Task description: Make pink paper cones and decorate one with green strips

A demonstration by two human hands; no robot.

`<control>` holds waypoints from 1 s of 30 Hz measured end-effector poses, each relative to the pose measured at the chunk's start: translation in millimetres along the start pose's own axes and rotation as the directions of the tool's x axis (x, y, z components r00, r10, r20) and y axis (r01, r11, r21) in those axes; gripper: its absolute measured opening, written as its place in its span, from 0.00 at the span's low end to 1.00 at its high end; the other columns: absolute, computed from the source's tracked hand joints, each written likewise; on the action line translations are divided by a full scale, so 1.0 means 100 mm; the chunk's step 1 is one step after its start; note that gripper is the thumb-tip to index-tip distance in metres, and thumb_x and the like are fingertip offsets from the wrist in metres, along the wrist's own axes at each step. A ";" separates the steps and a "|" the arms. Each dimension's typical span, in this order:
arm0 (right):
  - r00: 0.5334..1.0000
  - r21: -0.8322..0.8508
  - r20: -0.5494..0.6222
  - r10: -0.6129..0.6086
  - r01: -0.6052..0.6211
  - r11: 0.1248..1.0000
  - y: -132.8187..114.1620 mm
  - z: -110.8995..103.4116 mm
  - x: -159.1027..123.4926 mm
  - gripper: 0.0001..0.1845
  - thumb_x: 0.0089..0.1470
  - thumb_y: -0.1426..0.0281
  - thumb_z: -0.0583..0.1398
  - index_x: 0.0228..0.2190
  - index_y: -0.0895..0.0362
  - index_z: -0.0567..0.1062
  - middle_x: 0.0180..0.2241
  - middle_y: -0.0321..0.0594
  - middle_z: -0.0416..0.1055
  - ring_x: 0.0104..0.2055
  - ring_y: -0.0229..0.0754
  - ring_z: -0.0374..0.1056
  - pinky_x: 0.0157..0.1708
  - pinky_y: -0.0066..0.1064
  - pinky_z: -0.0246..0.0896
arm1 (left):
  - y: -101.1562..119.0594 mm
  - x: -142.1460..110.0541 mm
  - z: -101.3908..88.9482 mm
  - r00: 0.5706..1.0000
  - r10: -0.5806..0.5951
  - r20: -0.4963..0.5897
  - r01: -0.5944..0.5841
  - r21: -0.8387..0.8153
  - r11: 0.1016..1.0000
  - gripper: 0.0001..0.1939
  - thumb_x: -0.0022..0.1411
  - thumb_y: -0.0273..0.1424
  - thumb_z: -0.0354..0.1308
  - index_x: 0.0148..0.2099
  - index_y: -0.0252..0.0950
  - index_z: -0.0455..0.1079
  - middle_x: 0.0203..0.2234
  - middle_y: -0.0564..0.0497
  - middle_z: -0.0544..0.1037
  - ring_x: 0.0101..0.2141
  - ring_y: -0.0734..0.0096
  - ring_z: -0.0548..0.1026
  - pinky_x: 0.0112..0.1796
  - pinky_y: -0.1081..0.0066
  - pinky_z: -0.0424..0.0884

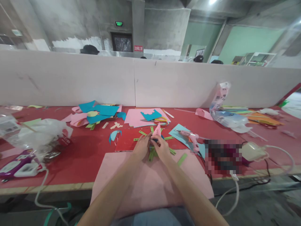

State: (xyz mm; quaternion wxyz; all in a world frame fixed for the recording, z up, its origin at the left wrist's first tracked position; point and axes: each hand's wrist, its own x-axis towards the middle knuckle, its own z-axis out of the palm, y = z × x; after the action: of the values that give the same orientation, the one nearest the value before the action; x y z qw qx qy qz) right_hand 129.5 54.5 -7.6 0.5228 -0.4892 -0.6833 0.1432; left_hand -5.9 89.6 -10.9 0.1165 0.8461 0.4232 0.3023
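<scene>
My left hand [143, 145] and my right hand [161, 147] meet over the middle of the table, fingers closed around the lower end of a pointed pink paper piece [157, 130]. Its tip points away from me and bears small printing. Around and beneath my hands, several green paper strips [169, 138] fan outward like rays over a red sheet [127, 139]. Something dark blue shows in part by my fingertips; most of it is hidden. A large pink sheet [150, 185] lies under my forearms, with a loose green strip [182, 159] on it.
A pink glue gun [192, 138] rests on light blue paper [175, 133] at right. Scissors [161, 119] lie on stacked pink sheets [131, 117]. Blue and pink scraps [103, 111] sit back left; plastic bags [49, 135] stand left. A white partition [94, 78] closes the far side.
</scene>
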 end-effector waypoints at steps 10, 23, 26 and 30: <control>0.999 -0.014 0.027 -0.020 0.020 1.000 -0.01 0.00 0.00 0.13 0.54 0.70 0.51 0.40 0.54 0.70 0.40 0.39 0.71 0.37 0.38 0.67 0.38 0.29 0.61 | 0.02 0.02 -0.04 0.998 -0.054 -0.042 0.053 -0.028 0.998 0.20 0.62 0.25 0.43 0.56 0.30 0.59 0.48 0.41 0.70 0.48 0.66 0.68 0.53 0.61 0.57; 0.999 -0.011 -0.029 -0.016 0.015 1.000 0.01 -0.01 0.01 0.13 0.52 0.71 0.51 0.39 0.54 0.70 0.39 0.41 0.71 0.38 0.41 0.67 0.38 0.33 0.63 | -0.01 0.01 -0.07 0.988 -0.116 -0.100 0.117 0.004 0.993 0.20 0.62 0.34 0.48 0.55 0.35 0.60 0.45 0.45 0.73 0.46 0.63 0.69 0.49 0.62 0.62; 0.999 -0.007 -0.032 -0.012 0.012 1.000 0.03 -0.01 0.01 0.13 0.52 0.71 0.51 0.39 0.54 0.70 0.39 0.41 0.71 0.37 0.41 0.67 0.38 0.33 0.63 | 0.01 0.01 -0.08 0.989 -0.117 -0.085 0.119 0.017 0.993 0.19 0.61 0.34 0.48 0.54 0.35 0.62 0.41 0.45 0.75 0.44 0.63 0.70 0.47 0.64 0.64; 1.000 0.006 -0.026 0.007 -0.007 1.000 0.05 0.00 0.00 0.13 0.52 0.72 0.51 0.39 0.54 0.70 0.39 0.40 0.71 0.37 0.40 0.67 0.38 0.32 0.63 | 0.01 0.03 -0.06 0.995 -0.074 -0.060 0.076 0.032 0.997 0.17 0.62 0.32 0.47 0.53 0.36 0.63 0.40 0.46 0.75 0.42 0.66 0.71 0.46 0.66 0.65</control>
State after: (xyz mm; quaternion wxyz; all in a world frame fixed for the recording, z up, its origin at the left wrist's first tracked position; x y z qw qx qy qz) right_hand 132.5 57.3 -11.2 0.5326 -0.4919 -0.6742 0.1409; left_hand -7.7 91.1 -4.4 0.1009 0.8222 0.4632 0.3152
